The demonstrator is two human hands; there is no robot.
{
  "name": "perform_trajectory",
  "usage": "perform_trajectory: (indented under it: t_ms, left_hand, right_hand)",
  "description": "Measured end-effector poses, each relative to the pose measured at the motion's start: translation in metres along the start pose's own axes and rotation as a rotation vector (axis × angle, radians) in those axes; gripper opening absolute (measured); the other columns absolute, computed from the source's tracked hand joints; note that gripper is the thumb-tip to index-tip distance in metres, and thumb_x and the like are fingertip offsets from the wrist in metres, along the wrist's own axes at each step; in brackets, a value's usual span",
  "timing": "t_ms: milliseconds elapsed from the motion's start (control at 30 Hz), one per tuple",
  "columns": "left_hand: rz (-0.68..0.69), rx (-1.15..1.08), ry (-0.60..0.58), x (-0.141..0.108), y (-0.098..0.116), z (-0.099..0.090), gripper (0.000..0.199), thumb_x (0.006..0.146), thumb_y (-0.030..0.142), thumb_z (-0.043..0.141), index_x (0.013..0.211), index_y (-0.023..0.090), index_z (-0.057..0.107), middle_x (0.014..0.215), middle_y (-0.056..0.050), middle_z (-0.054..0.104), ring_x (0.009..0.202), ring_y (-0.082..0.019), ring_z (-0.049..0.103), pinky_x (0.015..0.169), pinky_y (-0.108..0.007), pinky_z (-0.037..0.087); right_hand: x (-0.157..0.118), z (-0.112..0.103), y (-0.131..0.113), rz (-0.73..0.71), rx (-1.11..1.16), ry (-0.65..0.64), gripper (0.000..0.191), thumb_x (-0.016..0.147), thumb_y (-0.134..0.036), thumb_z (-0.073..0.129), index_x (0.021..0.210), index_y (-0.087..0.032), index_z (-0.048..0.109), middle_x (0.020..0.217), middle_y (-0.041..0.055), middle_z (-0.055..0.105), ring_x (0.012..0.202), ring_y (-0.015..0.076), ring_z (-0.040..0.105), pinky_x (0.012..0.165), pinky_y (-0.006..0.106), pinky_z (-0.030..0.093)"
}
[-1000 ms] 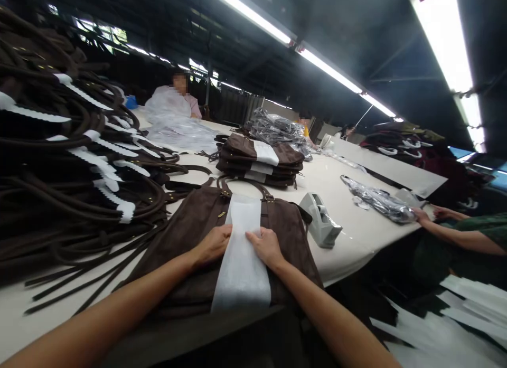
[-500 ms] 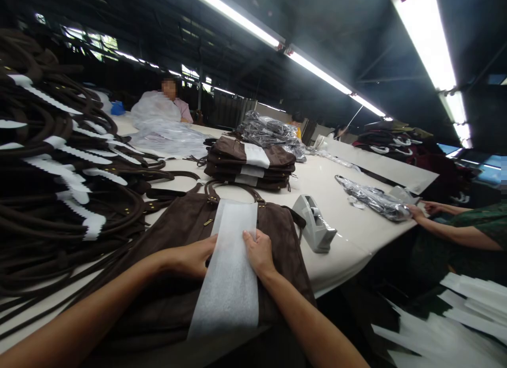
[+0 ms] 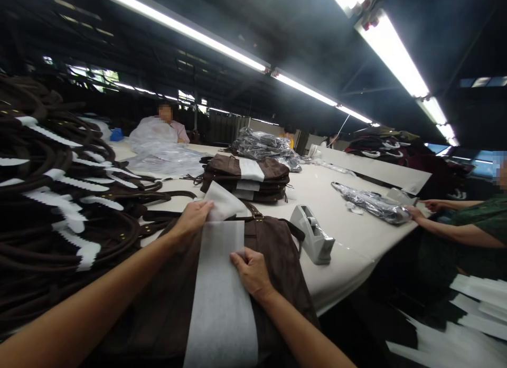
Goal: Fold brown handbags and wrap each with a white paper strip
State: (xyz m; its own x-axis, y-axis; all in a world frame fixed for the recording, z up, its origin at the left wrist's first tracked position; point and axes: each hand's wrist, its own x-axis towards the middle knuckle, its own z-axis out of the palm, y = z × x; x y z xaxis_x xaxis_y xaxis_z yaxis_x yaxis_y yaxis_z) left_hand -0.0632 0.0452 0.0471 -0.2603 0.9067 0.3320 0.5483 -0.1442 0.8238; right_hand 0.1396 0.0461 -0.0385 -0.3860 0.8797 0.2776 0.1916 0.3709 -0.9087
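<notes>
A dark brown handbag [image 3: 277,252] lies flat on the table in front of me, its handle partly covered. Down its middle runs a long strip of white tissue paper [image 3: 222,299]. My left hand [image 3: 194,217] pinches the far end of the paper, which is lifted and folded over near the handle. My right hand [image 3: 253,273] is closed on the strip's right edge, thumb on top, against the bag. Just right of the bag stands a grey tape dispenser [image 3: 312,235].
A tall heap of brown bags [image 3: 99,225] with white-wrapped handles fills the left. Beyond my bag sit stacked brown bags [image 3: 269,170] and plastic-wrapped bags [image 3: 261,143]. At right, a co-worker's hands [image 3: 415,212] touch a wrapped bag [image 3: 368,204]. White paper strips [image 3: 459,336] lie lower right.
My left hand has moved from the strip's left edge up to its far end, which is now raised and folded. My right hand remains on the right edge.
</notes>
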Motion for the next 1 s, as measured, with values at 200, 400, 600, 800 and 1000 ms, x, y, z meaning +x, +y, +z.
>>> perform_trajectory:
  t_ms: [200,400,600,800,1000]
  left_hand:
    - [0.33,0.278,0.03,0.005,0.028,-0.001,0.04,0.089,0.045,0.044,0.111,0.022,0.069,0.109,-0.006,0.073,0.107,-0.028,0.064,0.09,-0.035,0.049]
    - [0.448,0.376,0.001,-0.025,0.016,0.016,0.041,0.095,0.036,0.039,0.124,0.019,0.061,0.119,-0.009,0.069,0.105,-0.024,0.067,0.091,-0.035,0.053]
    - [0.677,0.534,-0.167,-0.061,-0.008,0.035,0.045,0.088,0.012,0.032,0.123,0.016,0.061,0.124,-0.01,0.066,0.112,-0.023,0.064,0.097,-0.037,0.052]
    - [0.645,0.711,-0.26,-0.087,-0.024,0.041,0.048,0.085,0.005,0.033,0.126,0.011,0.058,0.127,-0.015,0.063,0.118,-0.024,0.06,0.1,-0.038,0.05]
    - [0.623,0.697,-0.188,-0.095,-0.025,0.034,0.051,0.086,0.004,0.034,0.131,0.016,0.055,0.133,-0.011,0.06,0.122,-0.022,0.057,0.105,-0.039,0.047]
  right_hand:
    - [0.028,0.014,0.014,0.171,-0.421,0.118,0.04,0.087,-0.042,0.052,0.054,-0.019,0.052,0.051,-0.0029,0.049,0.05,0.0108,0.043,0.05,0.023,0.025]
    - [0.047,0.02,0.01,0.273,-0.562,0.227,0.035,0.091,-0.036,0.048,0.069,-0.018,0.068,0.074,0.0102,0.072,0.066,0.019,0.063,0.054,0.025,0.034]
    - [0.058,0.016,0.01,0.354,-0.551,0.202,0.022,0.085,-0.028,0.057,0.076,-0.016,0.073,0.078,0.014,0.074,0.07,0.0216,0.068,0.049,0.024,0.039]
    - [0.066,0.005,0.01,0.38,-0.564,0.099,0.019,0.082,-0.017,0.057,0.076,-0.012,0.074,0.084,0.0167,0.075,0.067,0.0179,0.069,0.045,0.02,0.035]
    - [0.068,0.007,0.0,0.362,-0.701,0.037,0.024,0.086,-0.016,0.052,0.09,-0.011,0.075,0.093,0.0235,0.073,0.09,0.0267,0.071,0.065,0.027,0.048]
